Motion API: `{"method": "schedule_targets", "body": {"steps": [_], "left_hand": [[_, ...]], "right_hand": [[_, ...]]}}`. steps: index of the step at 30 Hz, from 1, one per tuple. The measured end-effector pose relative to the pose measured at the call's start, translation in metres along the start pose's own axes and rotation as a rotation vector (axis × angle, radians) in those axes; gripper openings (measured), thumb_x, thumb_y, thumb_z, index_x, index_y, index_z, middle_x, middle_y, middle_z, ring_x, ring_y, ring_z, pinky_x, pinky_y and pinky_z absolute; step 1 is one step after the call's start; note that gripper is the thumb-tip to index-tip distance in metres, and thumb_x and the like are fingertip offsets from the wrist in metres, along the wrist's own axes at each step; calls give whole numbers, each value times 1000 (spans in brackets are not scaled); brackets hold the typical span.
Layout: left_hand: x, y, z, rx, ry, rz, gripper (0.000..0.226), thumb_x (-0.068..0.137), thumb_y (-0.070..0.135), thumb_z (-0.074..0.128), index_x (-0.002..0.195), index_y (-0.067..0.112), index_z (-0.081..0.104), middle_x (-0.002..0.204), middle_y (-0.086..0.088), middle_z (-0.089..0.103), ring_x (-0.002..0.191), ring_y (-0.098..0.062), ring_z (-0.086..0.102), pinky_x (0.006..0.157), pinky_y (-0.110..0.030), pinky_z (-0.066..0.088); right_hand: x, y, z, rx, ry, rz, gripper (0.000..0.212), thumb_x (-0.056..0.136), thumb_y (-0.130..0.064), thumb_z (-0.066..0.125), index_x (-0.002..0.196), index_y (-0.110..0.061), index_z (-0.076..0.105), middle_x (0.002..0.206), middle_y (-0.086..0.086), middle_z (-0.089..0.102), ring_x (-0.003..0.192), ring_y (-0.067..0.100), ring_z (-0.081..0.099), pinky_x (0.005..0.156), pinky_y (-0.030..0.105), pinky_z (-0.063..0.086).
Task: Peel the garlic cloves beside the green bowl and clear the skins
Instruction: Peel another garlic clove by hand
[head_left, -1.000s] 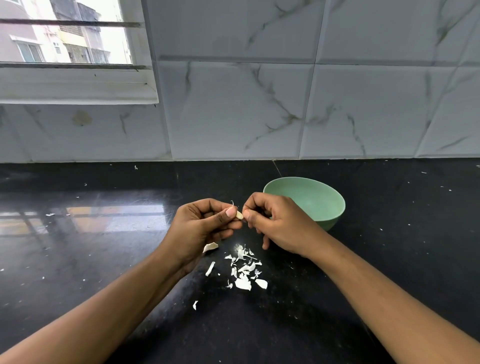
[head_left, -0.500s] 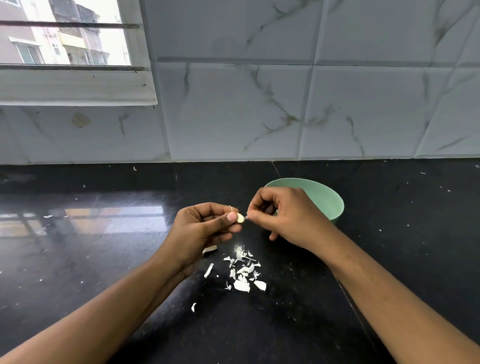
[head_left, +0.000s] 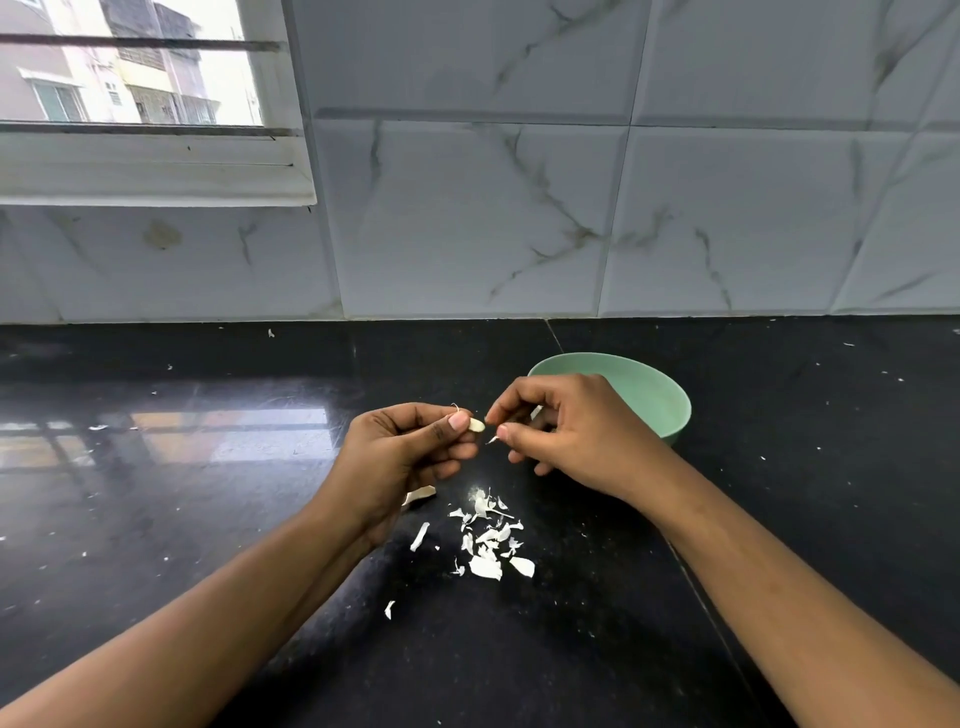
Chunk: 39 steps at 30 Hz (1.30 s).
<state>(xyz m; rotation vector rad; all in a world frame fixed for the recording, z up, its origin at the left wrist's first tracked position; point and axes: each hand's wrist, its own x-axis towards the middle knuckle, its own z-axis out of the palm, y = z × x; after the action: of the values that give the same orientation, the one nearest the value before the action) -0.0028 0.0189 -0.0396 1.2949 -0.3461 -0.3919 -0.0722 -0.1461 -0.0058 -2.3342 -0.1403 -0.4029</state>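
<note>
My left hand (head_left: 402, 449) pinches a small pale garlic clove (head_left: 476, 425) between thumb and fingers, above the black counter. Just to its right, my right hand (head_left: 563, 431) has curled fingers and pinches a tiny scrap of skin (head_left: 492, 440) a short gap away from the clove. The green bowl (head_left: 652, 397) stands behind the right hand, partly hidden by it; what lies inside cannot be seen. A heap of white garlic skins (head_left: 488, 540) lies on the counter below both hands.
The black glossy counter (head_left: 156, 493) stretches left and right, dotted with tiny white flecks. A marble-tiled wall (head_left: 519, 218) rises behind it, with a window (head_left: 130, 67) at the upper left. Stray skin bits (head_left: 388, 609) lie nearer to me.
My right hand has drawn slightly away from the clove to the right, taking a scrap of skin with it. The left hand has kept hold of the clove in about the same place.
</note>
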Motion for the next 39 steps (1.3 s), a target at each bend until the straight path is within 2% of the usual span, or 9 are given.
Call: {"method": "schedule_targets", "body": {"steps": [4,10,14,18,23,27,30,36,39], "left_hand": [[0,0,0,31,13,26,28,66,22,71,84,1,69,71,-8,72,61,-11,67,64,-24,54],[-5,0,3,171,48,162,21,64,21,74,75,3,69,64,-11,70,59,-15,66,61,-25,55],[-6,0,5,246,60,239,23,64,22,75,74,1,70,62,-11,70,56,-14,66,58,-25,55],[-8,-1,6,288,44,274,21,64,21,75,73,3,71,62,-11,70,56,-13,65,57,-22,55],[-7,-4,5,316,40,277,20,64,23,76,73,5,72,66,-14,71,60,-17,67,60,-25,56],[-7,-4,5,315,25,283,20,65,21,75,74,4,72,66,-15,71,61,-19,68,63,-31,57],[-7,-2,5,287,8,287,16,66,20,73,74,6,72,64,-12,70,60,-16,67,61,-27,56],[-6,0,4,152,-54,226,17,68,14,68,82,5,71,71,-11,72,66,-16,69,62,-22,57],[-6,0,5,99,-64,189,19,68,12,67,85,2,71,73,-12,73,64,-15,69,60,-20,56]], "right_hand": [[-1,-2,3,-122,73,-103,4,80,-21,73,83,-20,72,70,-10,68,65,3,63,58,11,46],[-2,-3,13,-181,132,-126,4,79,-21,72,81,-18,74,60,-13,61,54,0,55,54,9,36],[-2,-3,15,-190,146,-109,5,78,-20,71,79,-17,74,61,-9,65,55,3,57,53,10,38],[-3,-3,16,-208,173,-106,4,75,-19,72,71,-17,72,56,-10,60,50,2,53,53,10,36],[-3,-2,20,-269,203,-132,8,72,-21,71,65,-19,67,54,-8,61,54,9,58,59,25,48],[-3,-1,19,-249,198,-131,11,71,-22,71,63,-21,64,50,-14,53,52,7,55,57,20,43],[-2,-1,17,-198,189,-117,12,71,-20,72,64,-22,62,49,-18,49,51,2,52,53,11,35],[-1,1,15,-104,205,-75,11,74,-18,71,66,-21,63,47,-18,50,52,0,53,51,12,37],[2,4,10,-86,241,-39,8,78,-18,68,71,-19,66,53,-15,54,52,5,55,54,27,52]]}}
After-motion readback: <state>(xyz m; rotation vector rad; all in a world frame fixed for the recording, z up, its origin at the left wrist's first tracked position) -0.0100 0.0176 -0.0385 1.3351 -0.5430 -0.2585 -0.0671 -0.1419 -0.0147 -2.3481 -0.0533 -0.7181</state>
